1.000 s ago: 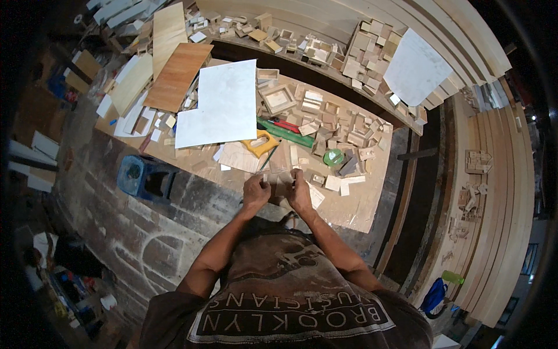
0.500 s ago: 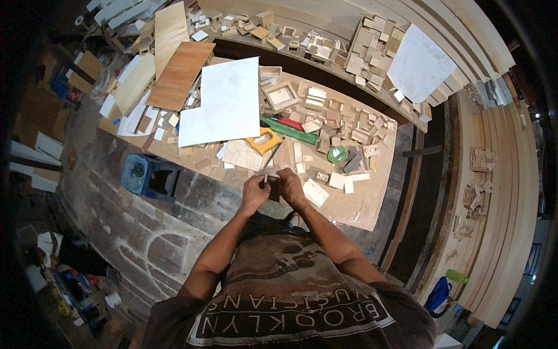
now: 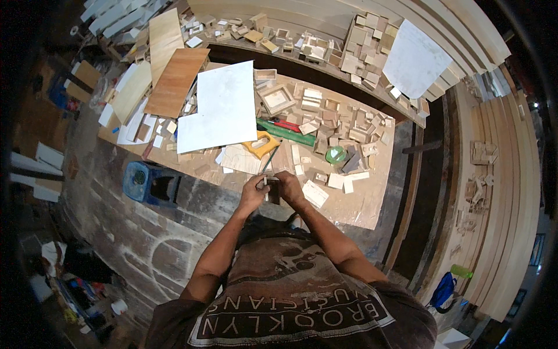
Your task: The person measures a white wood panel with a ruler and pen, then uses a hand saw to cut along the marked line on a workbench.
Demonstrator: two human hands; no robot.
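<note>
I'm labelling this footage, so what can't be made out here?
In the head view:
Small wooden pieces: full shape, covered by the left hand and right hand.
Right hand's grip: hidden behind its own back.
Whatever lies under the white sheet: covered by it.
Far left edge: lost in darkness.

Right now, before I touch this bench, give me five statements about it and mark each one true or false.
1. The left hand and right hand are close together at small wooden pieces. True.
2. The yellow handle lies to the right of the round green thing. False: it lies to the left.
3. A blue stool stands on the floor, left of the hands. True.
4. The big white sheet on the table is a full rectangle. False: it is L-shaped.
5. The red tool lies on the floor. False: it lies on the table.
</note>
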